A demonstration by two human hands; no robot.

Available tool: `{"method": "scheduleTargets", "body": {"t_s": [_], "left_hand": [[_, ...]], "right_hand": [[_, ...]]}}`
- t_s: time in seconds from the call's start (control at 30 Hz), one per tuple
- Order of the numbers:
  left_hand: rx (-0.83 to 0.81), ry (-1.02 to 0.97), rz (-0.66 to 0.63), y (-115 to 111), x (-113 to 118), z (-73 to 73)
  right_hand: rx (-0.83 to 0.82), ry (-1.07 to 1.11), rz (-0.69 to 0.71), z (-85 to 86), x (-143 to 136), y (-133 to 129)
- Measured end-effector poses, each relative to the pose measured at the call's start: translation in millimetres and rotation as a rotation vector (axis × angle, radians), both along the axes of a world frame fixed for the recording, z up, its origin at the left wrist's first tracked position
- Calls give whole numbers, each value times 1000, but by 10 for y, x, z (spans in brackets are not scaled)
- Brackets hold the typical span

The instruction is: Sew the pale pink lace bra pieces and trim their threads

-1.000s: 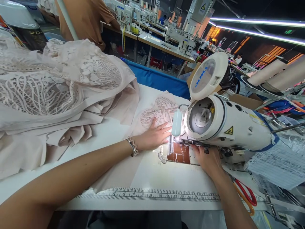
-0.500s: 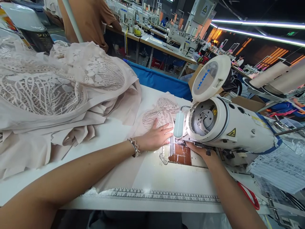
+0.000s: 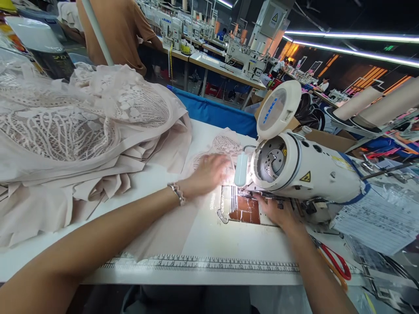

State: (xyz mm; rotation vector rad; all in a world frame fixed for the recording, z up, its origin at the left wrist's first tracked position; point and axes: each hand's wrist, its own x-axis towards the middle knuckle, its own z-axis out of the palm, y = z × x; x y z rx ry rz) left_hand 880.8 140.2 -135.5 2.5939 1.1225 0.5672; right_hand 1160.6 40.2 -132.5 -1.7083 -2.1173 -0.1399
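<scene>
My left hand (image 3: 209, 172), smeared by motion, is over a pale pink lace garment piece (image 3: 225, 144) left of the sewing machine's needle area. Its fingers are too blurred to read. The piece's plain sheer fabric (image 3: 170, 231) trails toward the table's front edge. Beneath the head of the white sewing machine (image 3: 314, 168), my right hand (image 3: 276, 211) reaches in from the front right. Its fingertips lie by the presser foot area, partly hidden by the machine, so their grip is unclear. A pale green guard (image 3: 241, 169) hangs left of the machine's open round cover (image 3: 278, 109).
A large heap of pink lace garment pieces (image 3: 81, 131) covers the table's left side. A printed ruler (image 3: 209, 264) runs along the front edge. Red-handled scissors (image 3: 337, 261) lie at the right near a written sheet (image 3: 376, 218). Another person (image 3: 111, 35) sits beyond the blue cloth (image 3: 212, 107).
My left hand has lifted or shifted slightly up and left, its once-spread fingers now blurred. My right hand stays by the needle area. The whole view has shifted a little.
</scene>
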Motion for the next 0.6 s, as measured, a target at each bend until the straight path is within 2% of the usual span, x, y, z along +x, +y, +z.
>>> {"method": "scheduleTargets", "body": {"t_s": [0.07,0.13,0.17,0.23,0.3,0.37,0.43,0.53,0.6], "left_hand": [[-16,116,139,119,-168,94],[-18,315,94,85,-331,153],[6,400,55,-17,-392,166],[75,507,32,-382,-460,152],[142,525,41,-870,-480,91],[228,425,-2,-1327,-492,-4],[365,276,55,-1651,-523,-110],[480,152,117,-1931,-612,-243],[425,157,102,-2100,-680,-300]], "right_hand": [[4,3,69,-52,-185,-199],[-14,67,195,-79,-441,-407],[-14,122,224,-81,-586,-493],[28,231,99,-75,-877,-611],[23,290,-55,-87,-1134,-671],[-29,252,-161,-143,-1335,-726],[-75,169,-204,-225,-1466,-820],[-109,161,-126,-292,-1514,-1052],[-128,255,23,-254,-1454,-1243]]}}
